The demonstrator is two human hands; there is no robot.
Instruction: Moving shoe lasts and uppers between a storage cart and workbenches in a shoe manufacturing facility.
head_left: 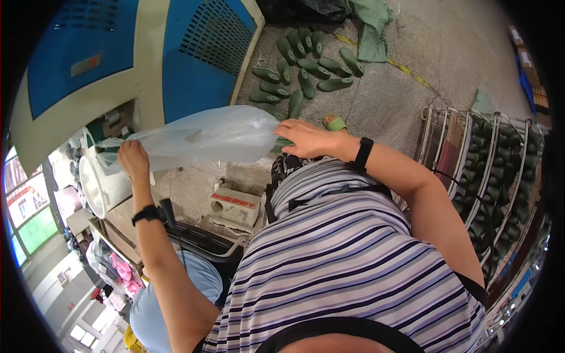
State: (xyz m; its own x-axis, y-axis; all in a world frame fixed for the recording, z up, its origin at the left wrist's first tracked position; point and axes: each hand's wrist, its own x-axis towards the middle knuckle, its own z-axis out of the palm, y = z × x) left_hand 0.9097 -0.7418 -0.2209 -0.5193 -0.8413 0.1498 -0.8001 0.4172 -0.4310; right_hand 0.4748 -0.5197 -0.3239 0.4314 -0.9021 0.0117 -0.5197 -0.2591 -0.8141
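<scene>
A long, translucent plastic bag point(206, 136) is stretched crosswise in front of me, puffed out along its middle. My left hand point(134, 157) is closed on its gathered left end, beside a white bucket point(93, 187). At the rounded right end, my right hand point(303, 139) grips the bag's edge between thumb and fingers. Any contents of the bag cannot be made out clearly. Beyond the bag, several dark green shoe lasts point(306, 83) lie scattered on the floor.
A blue and cream machine cabinet point(194, 59) stands at the far left. To my right is a metal rack point(465, 170) filled with green lasts. A cardboard box point(234, 207) sits below the bag, and a blue round stool point(170, 306) at lower left. Green sacking point(372, 35) lies beyond.
</scene>
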